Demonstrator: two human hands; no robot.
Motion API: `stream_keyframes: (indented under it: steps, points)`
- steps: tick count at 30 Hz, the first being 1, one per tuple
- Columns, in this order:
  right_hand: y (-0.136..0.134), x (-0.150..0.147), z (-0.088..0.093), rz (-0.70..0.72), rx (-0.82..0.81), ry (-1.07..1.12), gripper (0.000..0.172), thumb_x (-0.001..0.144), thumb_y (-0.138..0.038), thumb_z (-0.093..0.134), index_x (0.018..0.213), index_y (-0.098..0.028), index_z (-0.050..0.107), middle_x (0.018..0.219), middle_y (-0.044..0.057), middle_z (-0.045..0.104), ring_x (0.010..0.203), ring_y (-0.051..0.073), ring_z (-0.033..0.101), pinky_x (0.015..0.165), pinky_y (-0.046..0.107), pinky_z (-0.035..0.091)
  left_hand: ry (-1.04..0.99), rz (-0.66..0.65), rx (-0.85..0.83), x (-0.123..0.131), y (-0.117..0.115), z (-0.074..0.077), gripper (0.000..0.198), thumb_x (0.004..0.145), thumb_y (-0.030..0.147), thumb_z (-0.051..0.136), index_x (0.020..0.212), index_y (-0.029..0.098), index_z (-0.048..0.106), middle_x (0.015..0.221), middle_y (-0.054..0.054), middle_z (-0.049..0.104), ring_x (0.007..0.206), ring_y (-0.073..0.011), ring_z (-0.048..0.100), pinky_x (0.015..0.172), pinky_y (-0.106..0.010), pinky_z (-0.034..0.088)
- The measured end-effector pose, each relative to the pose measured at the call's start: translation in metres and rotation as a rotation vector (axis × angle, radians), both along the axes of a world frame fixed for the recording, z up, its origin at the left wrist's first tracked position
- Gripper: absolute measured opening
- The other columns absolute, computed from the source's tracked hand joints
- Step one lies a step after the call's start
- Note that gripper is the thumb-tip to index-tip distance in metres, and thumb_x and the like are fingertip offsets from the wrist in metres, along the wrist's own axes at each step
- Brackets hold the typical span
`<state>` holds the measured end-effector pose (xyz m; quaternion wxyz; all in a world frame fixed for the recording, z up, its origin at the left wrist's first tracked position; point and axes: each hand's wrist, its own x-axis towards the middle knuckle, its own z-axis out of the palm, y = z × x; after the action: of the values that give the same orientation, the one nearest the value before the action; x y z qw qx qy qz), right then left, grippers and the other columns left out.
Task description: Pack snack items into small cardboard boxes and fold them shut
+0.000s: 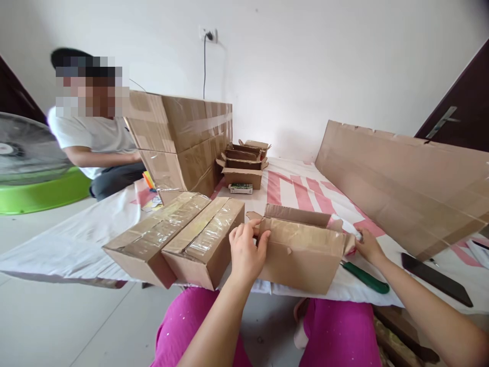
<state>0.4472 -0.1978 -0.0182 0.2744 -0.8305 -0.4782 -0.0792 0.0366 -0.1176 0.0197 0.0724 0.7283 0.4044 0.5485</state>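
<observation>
An open cardboard box (301, 255) stands before me at the table's front edge, its top flaps up. My left hand (247, 250) grips its left end, thumb against the near side and fingers over the edge. At the box's right end, my right hand (367, 246) has its fingers closed on a white crumpled piece (347, 227); its kind I cannot make out. A tool with a green handle (365, 278) lies below that hand, its other end hidden by the box. Two taped cardboard boxes (156, 239) (206, 239) lie side by side to the left.
Several open boxes (242, 178) stand in a row farther back, a small printed carton (241, 188) before them. Large stacked cartons (191, 137) rise at the left, near a seated person (95, 137) and a fan (30, 153). A cardboard sheet (397, 188) and a phone (437, 278) are at right.
</observation>
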Motion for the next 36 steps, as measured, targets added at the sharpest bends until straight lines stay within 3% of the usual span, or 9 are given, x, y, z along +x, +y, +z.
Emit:
stream_keyframes:
  steps: [2, 5, 9, 13, 15, 18, 22, 28, 36]
  points:
    - [-0.001, 0.001, 0.005, 0.010, -0.012, -0.002, 0.025, 0.068, -0.039, 0.061, 0.084, -0.020, 0.059, 0.092, 0.012, 0.068, 0.093, 0.031, 0.063, 0.087, 0.047, 0.049, 0.019, 0.006, 0.001, 0.003, 0.000, -0.001, 0.023, 0.090, 0.028, 0.058, 0.111, 0.020, 0.056, 0.071, 0.002, 0.061, 0.080, -0.0210, 0.060, 0.086, -0.038, 0.039]
    - [-0.004, -0.011, 0.033, 0.051, 0.142, -0.040, 0.026, 0.073, -0.042, 0.057, 0.087, -0.020, 0.060, 0.100, 0.014, 0.067, 0.105, 0.033, 0.060, 0.095, 0.052, 0.045, 0.062, 0.011, 0.007, 0.007, -0.001, 0.000, 0.009, 0.091, 0.024, 0.056, 0.098, 0.021, 0.061, 0.078, 0.000, 0.066, 0.081, -0.0207, 0.059, 0.085, -0.038, 0.037]
    - [-0.021, -0.073, 0.083, 0.277, 0.461, -0.055, 0.026, 0.087, -0.041, 0.052, 0.103, -0.021, 0.059, 0.108, 0.010, 0.064, 0.096, 0.024, 0.063, 0.086, 0.041, 0.052, 0.078, 0.015, 0.008, 0.010, -0.004, 0.002, 0.009, 0.091, 0.021, 0.055, 0.086, 0.021, 0.062, 0.085, -0.001, 0.072, 0.085, -0.0216, 0.058, 0.087, -0.039, 0.034]
    - [-0.039, -0.154, 0.111, 0.693, 0.214, -0.136, 0.014, 0.090, -0.033, 0.056, 0.100, -0.025, 0.061, 0.100, 0.005, 0.068, 0.096, 0.021, 0.065, 0.085, 0.036, 0.054, 0.046, 0.053, -0.019, 0.013, -0.006, 0.001, 0.011, 0.091, 0.021, 0.055, 0.085, 0.021, 0.063, 0.083, -0.002, 0.072, 0.085, -0.0220, 0.059, 0.086, -0.039, 0.034]
    - [-0.039, -0.178, 0.113, 0.734, 0.073, -0.218, 0.035, 0.083, -0.036, 0.065, 0.115, -0.024, 0.058, 0.115, 0.008, 0.067, 0.107, 0.026, 0.063, 0.091, 0.041, 0.053, 0.027, 0.057, -0.035, 0.012, -0.005, 0.000, 0.011, 0.090, 0.021, 0.055, 0.084, 0.021, 0.064, 0.082, -0.002, 0.071, 0.085, -0.0219, 0.059, 0.086, -0.039, 0.035]
    - [-0.032, -0.188, 0.112, 0.658, -0.087, -0.318, 0.061, 0.076, -0.037, 0.073, 0.130, -0.020, 0.051, 0.123, 0.012, 0.065, 0.113, 0.031, 0.061, 0.095, 0.049, 0.051, 0.025, 0.032, -0.057, 0.009, -0.006, 0.000, 0.011, 0.091, 0.021, 0.054, 0.085, 0.021, 0.064, 0.083, -0.002, 0.071, 0.085, -0.0217, 0.060, 0.086, -0.039, 0.035]
    - [-0.022, -0.182, 0.116, 0.656, -0.260, -0.384, 0.049, 0.079, -0.034, 0.069, 0.124, -0.021, 0.057, 0.117, 0.010, 0.068, 0.106, 0.030, 0.064, 0.091, 0.048, 0.053, 0.049, -0.018, -0.069, 0.003, -0.011, 0.004, 0.012, 0.092, 0.018, 0.052, 0.089, 0.021, 0.063, 0.086, -0.002, 0.072, 0.085, -0.0205, 0.060, 0.086, -0.039, 0.034]
    - [-0.015, -0.185, 0.120, 0.635, -0.215, -0.476, 0.051, 0.081, -0.027, 0.062, 0.130, -0.015, 0.054, 0.126, 0.015, 0.063, 0.114, 0.032, 0.060, 0.097, 0.050, 0.050, 0.126, -0.063, -0.083, -0.005, -0.015, 0.009, 0.013, 0.090, 0.015, 0.053, 0.096, 0.021, 0.063, 0.093, -0.001, 0.074, 0.085, -0.0206, 0.060, 0.087, -0.041, 0.034]
    - [-0.011, -0.191, 0.115, 0.669, -0.311, -0.355, 0.053, 0.084, -0.029, 0.054, 0.134, -0.013, 0.051, 0.132, 0.017, 0.059, 0.122, 0.032, 0.055, 0.101, 0.053, 0.047, 0.237, -0.118, -0.133, -0.011, -0.010, 0.010, 0.023, 0.088, 0.023, 0.060, 0.111, 0.022, 0.065, 0.092, -0.004, 0.074, 0.095, -0.0244, 0.057, 0.089, -0.044, 0.036]
